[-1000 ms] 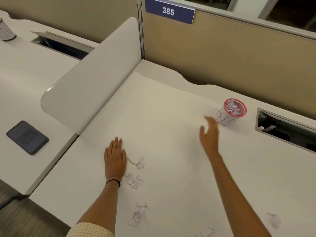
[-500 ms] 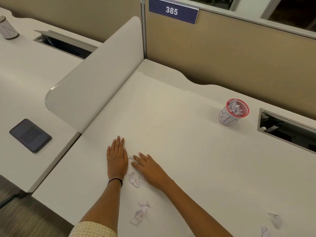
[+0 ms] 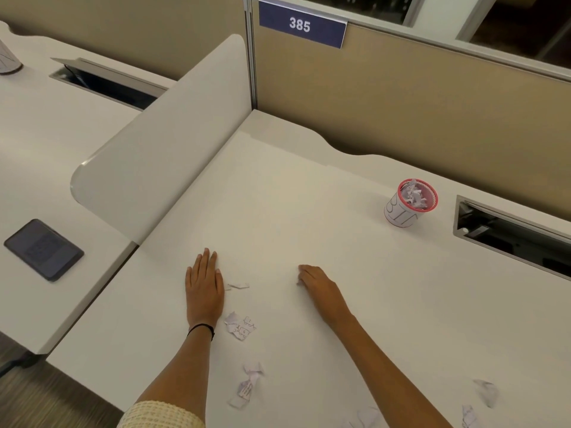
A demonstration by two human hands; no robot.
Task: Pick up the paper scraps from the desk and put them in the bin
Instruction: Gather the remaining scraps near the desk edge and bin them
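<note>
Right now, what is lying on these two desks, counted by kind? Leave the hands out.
Loose paper scrap patches: 6
Red-rimmed bin: 1
Dark tablet: 1
Paper-wrapped cup, cut off at the far left edge: 1
Total: 9

White desk [image 3: 309,211], one: bore a red-rimmed bin [image 3: 398,213] filled with crumpled paper toward the back right, a recessed cable slot [image 3: 509,239] beside it, torn paper scraps [image 3: 241,329] scattered over the near half, and a left hand [image 3: 204,288] laid flat.
</note>
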